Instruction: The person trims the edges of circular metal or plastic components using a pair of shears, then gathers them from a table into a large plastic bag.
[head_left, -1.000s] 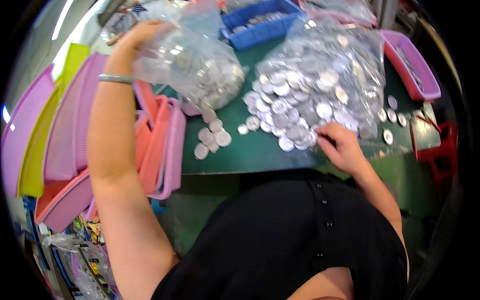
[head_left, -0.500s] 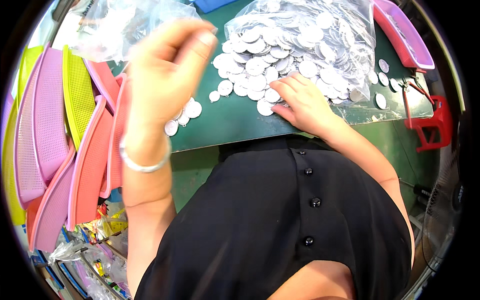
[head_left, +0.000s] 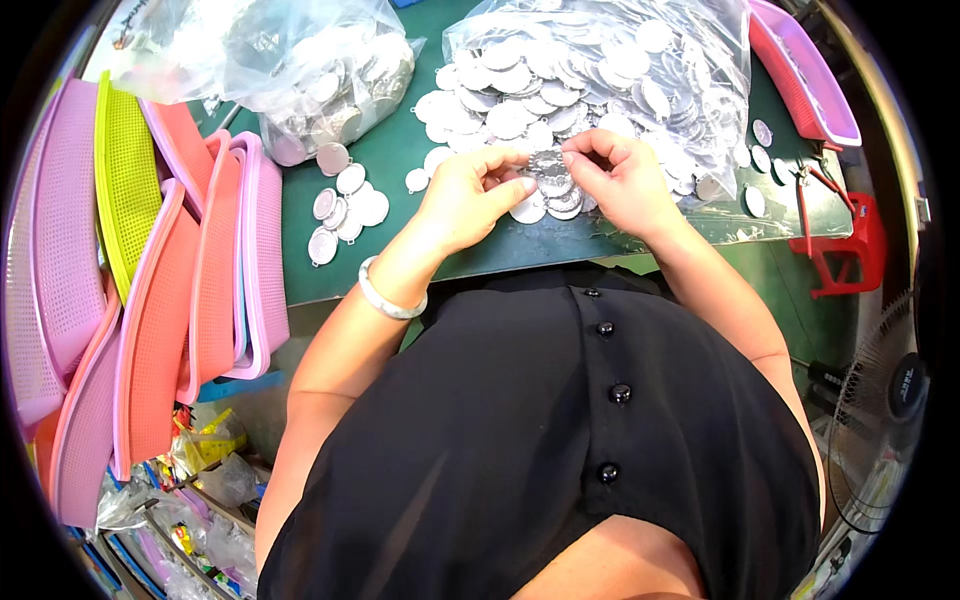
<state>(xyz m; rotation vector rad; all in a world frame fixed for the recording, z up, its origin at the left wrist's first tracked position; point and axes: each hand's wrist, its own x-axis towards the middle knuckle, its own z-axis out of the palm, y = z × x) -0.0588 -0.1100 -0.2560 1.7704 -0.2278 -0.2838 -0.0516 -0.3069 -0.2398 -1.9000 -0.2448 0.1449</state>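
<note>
Over the front of the pile, a round silver-grey metal disc pendant (head_left: 546,161) is held between my two hands, its edges at my fingertips. My left hand (head_left: 468,197), with a pale bangle (head_left: 391,290) on the wrist, is closed with thumb and index at the disc's left edge. My right hand (head_left: 628,183) pinches the right edge. Behind and beneath lies a heap of similar discs (head_left: 510,118), many with a small loop, spilling from a clear plastic bag (head_left: 690,60). A few loose discs (head_left: 372,207) lie left of my left hand.
A second clear bag of discs (head_left: 335,110) stands at the back left. Pink, purple and green plastic baskets (head_left: 165,330) are stacked at the left. Pliers (head_left: 812,190) lie by the table's right edge, near a purple-pink basket (head_left: 810,80). A red stool (head_left: 850,255) and a fan (head_left: 885,400) stand at the right.
My left hand has come down and right from above the left side to meet my right hand. A disc is now between them. The view has shifted slightly.
</note>
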